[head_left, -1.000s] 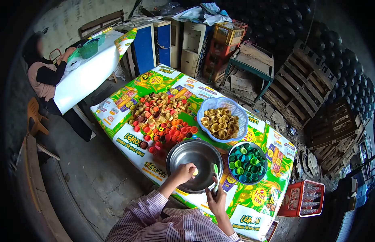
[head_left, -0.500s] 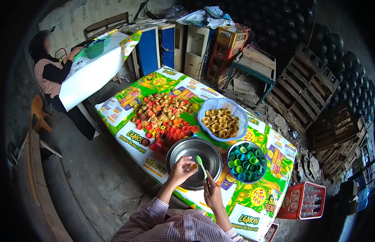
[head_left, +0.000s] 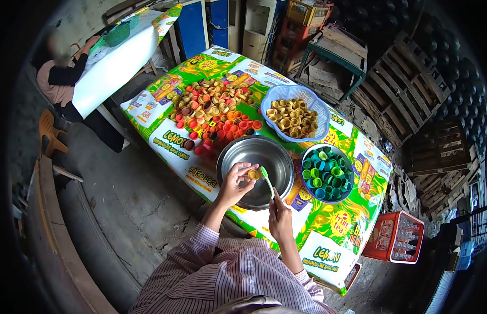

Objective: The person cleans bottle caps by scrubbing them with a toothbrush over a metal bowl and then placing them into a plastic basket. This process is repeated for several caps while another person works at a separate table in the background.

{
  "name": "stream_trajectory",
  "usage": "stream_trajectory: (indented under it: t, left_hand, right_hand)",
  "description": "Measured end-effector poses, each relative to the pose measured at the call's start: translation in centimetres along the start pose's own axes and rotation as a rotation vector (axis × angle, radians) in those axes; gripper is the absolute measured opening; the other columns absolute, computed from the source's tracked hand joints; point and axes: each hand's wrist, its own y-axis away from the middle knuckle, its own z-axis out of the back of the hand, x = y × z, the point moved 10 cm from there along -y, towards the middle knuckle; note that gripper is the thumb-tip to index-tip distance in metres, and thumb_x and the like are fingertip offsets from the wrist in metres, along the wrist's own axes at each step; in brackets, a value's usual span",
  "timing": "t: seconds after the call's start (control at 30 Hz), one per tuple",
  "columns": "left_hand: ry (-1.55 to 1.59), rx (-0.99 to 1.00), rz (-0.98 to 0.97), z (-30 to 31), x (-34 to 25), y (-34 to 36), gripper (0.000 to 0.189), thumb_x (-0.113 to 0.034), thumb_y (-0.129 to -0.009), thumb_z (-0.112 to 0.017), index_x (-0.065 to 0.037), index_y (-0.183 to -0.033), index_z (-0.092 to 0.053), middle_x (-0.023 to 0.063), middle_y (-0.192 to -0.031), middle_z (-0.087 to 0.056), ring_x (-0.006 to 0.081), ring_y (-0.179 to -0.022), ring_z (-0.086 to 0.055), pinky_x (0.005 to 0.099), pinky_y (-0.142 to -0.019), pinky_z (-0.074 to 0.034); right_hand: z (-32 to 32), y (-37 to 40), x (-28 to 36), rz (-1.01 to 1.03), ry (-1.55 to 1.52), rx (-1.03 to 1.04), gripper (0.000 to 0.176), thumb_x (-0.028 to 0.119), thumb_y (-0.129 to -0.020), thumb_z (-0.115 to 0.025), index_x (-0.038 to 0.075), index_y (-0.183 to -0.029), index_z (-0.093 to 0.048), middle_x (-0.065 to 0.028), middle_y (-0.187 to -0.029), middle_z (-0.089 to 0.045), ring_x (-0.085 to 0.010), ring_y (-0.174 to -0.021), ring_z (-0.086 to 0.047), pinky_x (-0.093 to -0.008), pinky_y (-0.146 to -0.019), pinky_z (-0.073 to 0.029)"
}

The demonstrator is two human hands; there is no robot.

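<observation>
My left hand pinches a small yellowish-tan bottle cap between its fingertips, above a metal basin. The cap's round face tilts toward me. In my right hand is a green-and-white toothbrush, its head just right of the cap. Whether bristles touch the cap is too small to tell. Beyond the basin, a light blue basket holds tan caps. To the right, a bowl is full of green and blue caps.
Loose tan, orange and red caps lie piled on the printed table cover. A red bottle crate stands right of the table. Wooden pallets lean farther back. Another person works at a white table at left.
The view has tilted, so the table sits higher in it. The cap shows more of its round face, and the toothbrush head has shifted slightly right and down relative to it.
</observation>
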Motion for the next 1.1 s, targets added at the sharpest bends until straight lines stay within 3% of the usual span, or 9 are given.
stream_trajectory:
  t: [0.13,0.17,0.33,0.43,0.53,0.67,0.8,0.9,1.1]
  left_hand:
    - [0.106,0.050,0.059,-0.1,0.3,-0.1,0.029,0.005,-0.081,-0.057,-0.002,-0.107,-0.045,0.0153,-0.122,-0.052,0.0142,-0.105,-0.054,0.0238,-0.085,-0.045]
    - [0.172,0.060,0.097,-0.2,0.6,-0.2,0.028,0.006,-0.083,-0.054,-0.001,-0.109,-0.047,0.0148,-0.125,-0.049,0.0154,-0.109,-0.052,0.0263,-0.090,-0.044]
    - [0.178,0.082,0.114,-0.2,0.2,-0.7,0.036,0.003,-0.084,-0.054,-0.001,-0.120,-0.046,0.0117,-0.123,-0.050,0.0164,-0.110,-0.052,0.0275,-0.093,-0.043]
    - [-0.611,0.176,0.001,-0.6,-1.4,-1.1,0.050,-0.003,-0.078,-0.063,-0.005,-0.125,-0.045,0.0097,-0.116,-0.055,0.0194,-0.099,-0.059,0.0287,-0.077,-0.049]
    - [-0.779,0.156,-0.070,-0.5,-1.8,-1.3,0.055,-0.005,-0.076,-0.065,-0.003,-0.126,-0.043,0.0118,-0.109,-0.059,0.0218,-0.092,-0.061,0.0302,-0.070,-0.050]
    - [-0.171,0.044,0.198,0.9,-0.4,-1.8,0.047,-0.006,-0.083,-0.060,-0.002,-0.127,-0.042,0.0115,-0.109,-0.060,0.0184,-0.100,-0.059,0.0290,-0.084,-0.048]
    - [0.315,0.105,0.414,0.4,0.2,-1.4,0.038,-0.011,-0.090,-0.052,0.000,-0.126,-0.045,0.0070,-0.117,-0.055,0.0158,-0.107,-0.054,0.0281,-0.089,-0.046]
    - [0.388,0.120,0.424,0.3,0.3,-1.2,0.036,-0.012,-0.090,-0.051,-0.003,-0.125,-0.045,0.0083,-0.120,-0.054,0.0165,-0.109,-0.053,0.0299,-0.092,-0.045]
    - [0.408,0.022,0.472,0.5,2.8,0.1,0.034,-0.010,-0.089,-0.053,-0.002,-0.122,-0.048,0.0071,-0.112,-0.056,0.0144,-0.103,-0.055,0.0296,-0.090,-0.047]
  right_hand:
    - [0.4,0.1,1.6,0.070,-0.024,-0.021,0.048,0.007,-0.089,-0.045,0.012,-0.135,-0.034,-0.0193,-0.054,-0.051,-0.0276,-0.047,-0.056,-0.0305,-0.048,-0.041]
    - [0.1,0.2,1.7,0.060,-0.054,0.003,0.051,0.003,-0.089,-0.043,0.011,-0.137,-0.030,-0.0114,-0.049,-0.039,-0.0154,-0.044,-0.034,-0.0250,-0.048,-0.032]
    - [0.5,0.1,1.4,0.056,-0.034,-0.054,0.053,0.003,-0.088,-0.046,0.016,-0.137,-0.032,-0.0172,-0.053,-0.049,-0.0240,-0.042,-0.048,-0.0275,-0.046,-0.037]
    - [0.4,0.2,1.0,0.055,-0.014,-0.086,0.052,0.004,-0.088,-0.046,0.016,-0.137,-0.032,-0.0181,-0.055,-0.050,-0.0248,-0.044,-0.049,-0.0288,-0.048,-0.039]
    - [0.1,0.4,0.6,0.028,0.014,-0.092,0.052,0.004,-0.088,-0.045,0.016,-0.137,-0.033,-0.0190,-0.056,-0.051,-0.0276,-0.046,-0.052,-0.0312,-0.048,-0.040]
    - [1.0,0.0,1.3,0.072,0.005,-0.172,0.051,0.000,-0.086,-0.043,0.011,-0.135,-0.034,-0.0155,-0.052,-0.045,-0.0193,-0.042,-0.041,-0.0256,-0.047,-0.035]
    - [0.7,-0.4,1.6,-0.010,0.007,-0.095,0.053,0.003,-0.087,-0.046,0.017,-0.137,-0.032,-0.0213,-0.062,-0.055,-0.0335,-0.053,-0.056,-0.0370,-0.053,-0.044]
    - [-0.3,-0.1,3.6,0.081,0.010,-0.058,0.053,0.003,-0.086,-0.048,0.017,-0.135,-0.036,-0.0213,-0.081,-0.060,-0.0358,-0.063,-0.060,-0.0401,-0.057,-0.046]
    - [-1.1,-0.2,2.3,0.001,0.039,-0.068,0.050,0.004,-0.087,-0.047,0.016,-0.135,-0.036,-0.0221,-0.078,-0.061,-0.0367,-0.060,-0.061,-0.0432,-0.053,-0.045]
